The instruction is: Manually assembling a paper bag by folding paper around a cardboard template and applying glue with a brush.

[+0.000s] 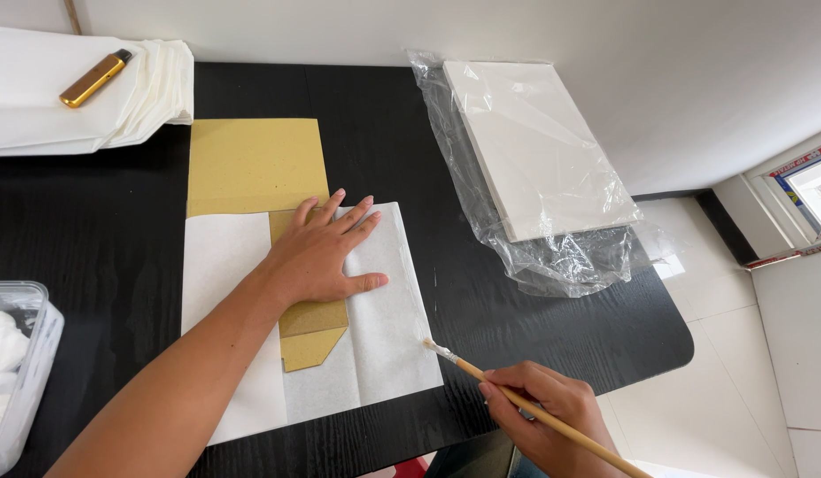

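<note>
Near the table's front edge, the left hand [320, 255] lay flat with fingers spread on white paper [379, 336] over gold card [251, 164], while the right hand [552, 416], fingers clenched around a brush [517, 400], touched its bristles to the paper's edge

A black wood-grain table [109, 221] with a rounded near-right corner carries everything; a flat mustard-yellow sheet of card [251, 164] lies near its middle, its near end covered by a thin white sheet of tissue-like paper [384, 327] that reaches almost to the near edge; a stack of folded white paper [47, 106] sits at the far-left corner, overhanging the edge; a white rectangular canvas panel in loose clear plastic wrap [539, 150] rests on the right side, well apart from the card, the wrap spilling past the right edge; a clear plastic tub holding white material [16, 372] stands at the left edge.
</note>
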